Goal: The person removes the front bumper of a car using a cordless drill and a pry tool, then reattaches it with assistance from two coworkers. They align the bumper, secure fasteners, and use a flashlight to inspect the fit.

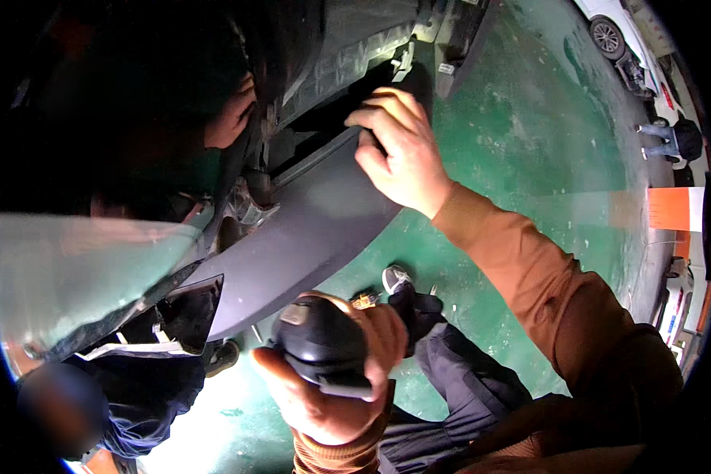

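My left hand (312, 403) is closed around a black power tool (320, 344) at the lower middle, seen from above, so most of its body is hidden. My right hand (395, 150) reaches to the upper edge of a dark grey bumper panel (300, 233), with its fingers curled over it. Behind that edge is a dark gap, with a pale clip (403, 59) above it and a small bracket (245, 205) to the left. A black trim piece (174, 316) with pale strips sits at the panel's left end.
A co-worker (146, 403) in dark clothing is at lower left; another hand (227, 118) shows by the dark bodywork. A yellow-and-black tool (363, 300) lies on the green floor (529, 118) by my foot. At right are a white car (612, 35), another person (671, 141) and an orange-white panel (667, 209).
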